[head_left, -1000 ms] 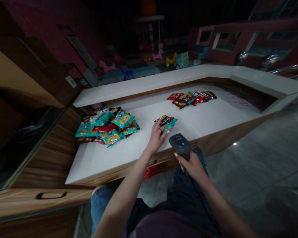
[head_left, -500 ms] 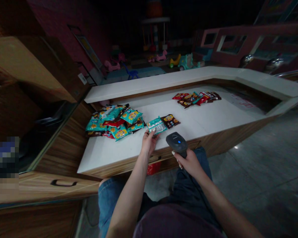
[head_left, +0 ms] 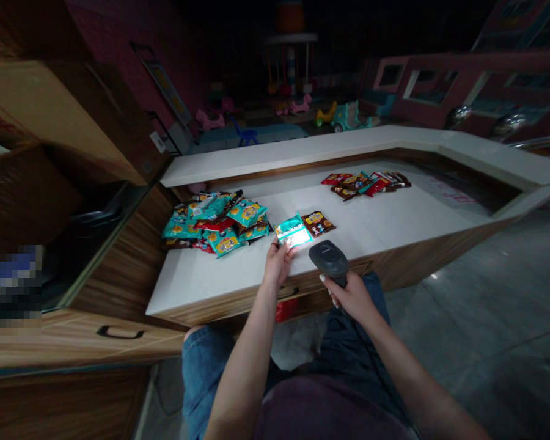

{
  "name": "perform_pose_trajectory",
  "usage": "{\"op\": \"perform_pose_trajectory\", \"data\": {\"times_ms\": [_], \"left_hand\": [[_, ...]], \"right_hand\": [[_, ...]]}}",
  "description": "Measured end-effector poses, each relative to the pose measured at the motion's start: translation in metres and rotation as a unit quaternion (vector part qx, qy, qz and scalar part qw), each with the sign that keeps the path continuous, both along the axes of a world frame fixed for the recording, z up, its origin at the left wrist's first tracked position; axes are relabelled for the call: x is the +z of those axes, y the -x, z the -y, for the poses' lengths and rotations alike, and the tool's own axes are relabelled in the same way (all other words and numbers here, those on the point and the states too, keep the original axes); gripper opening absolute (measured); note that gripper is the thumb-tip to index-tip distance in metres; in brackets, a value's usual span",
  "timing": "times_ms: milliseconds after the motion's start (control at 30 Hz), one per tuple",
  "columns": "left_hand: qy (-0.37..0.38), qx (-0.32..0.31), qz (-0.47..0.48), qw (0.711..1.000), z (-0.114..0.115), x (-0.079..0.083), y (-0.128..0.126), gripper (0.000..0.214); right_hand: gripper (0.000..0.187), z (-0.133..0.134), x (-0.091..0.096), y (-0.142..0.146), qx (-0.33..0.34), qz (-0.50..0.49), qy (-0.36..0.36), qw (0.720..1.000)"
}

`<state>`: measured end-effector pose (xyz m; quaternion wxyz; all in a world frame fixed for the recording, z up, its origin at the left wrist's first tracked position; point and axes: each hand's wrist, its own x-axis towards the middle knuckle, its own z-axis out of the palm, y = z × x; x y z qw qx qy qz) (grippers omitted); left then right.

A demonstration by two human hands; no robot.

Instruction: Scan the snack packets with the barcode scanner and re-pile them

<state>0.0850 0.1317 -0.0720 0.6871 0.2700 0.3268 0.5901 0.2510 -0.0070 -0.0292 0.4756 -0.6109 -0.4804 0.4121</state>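
Note:
My left hand (head_left: 278, 261) pinches the near edge of a teal snack packet (head_left: 293, 230), turned back side up and lit by a bright patch of light. My right hand (head_left: 351, 297) grips a black handheld barcode scanner (head_left: 329, 258), its head aimed at that packet from just to the right. A brown snack packet (head_left: 318, 223) lies flat on the white counter (head_left: 385, 220) right beside the teal one. To the left sits a heap of teal, red and brown packets (head_left: 217, 222).
A second, smaller pile of red and brown packets (head_left: 365, 182) lies at the counter's far right. A raised white ledge (head_left: 330, 150) borders the back. Wooden cabinets and a drawer (head_left: 96, 333) stand at the left. Ride-on toys (head_left: 343, 115) fill the dark room beyond.
My left hand picked the teal packet off the brown one, flipped it back side up and drew it nearer. The scanner now lights it. The camera drifted slightly.

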Motion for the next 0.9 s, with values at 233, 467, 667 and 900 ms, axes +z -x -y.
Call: {"op": "perform_pose_trajectory", "data": {"times_ms": [233, 467, 667, 900], "left_hand": [[-0.021, 0.011, -0.017, 1.000, 0.001, 0.000, -0.003, 0.039], [-0.169, 0.063, -0.262, 0.948, -0.019, 0.022, -0.004, 0.034], [-0.297, 0.071, -0.484, 0.820, -0.062, 0.043, -0.008, 0.033], [-0.250, 0.100, -0.513, 0.815, -0.086, 0.024, -0.025, 0.030]], "right_hand": [[0.037, 0.003, -0.003, -0.001, -0.013, -0.006, 0.003, 1.000], [0.034, 0.004, -0.009, -0.006, -0.017, -0.025, 0.006, 1.000], [0.037, 0.002, -0.008, -0.010, -0.028, -0.031, 0.012, 0.999], [0.040, 0.002, -0.008, -0.016, -0.037, -0.016, 0.010, 0.999]]}}
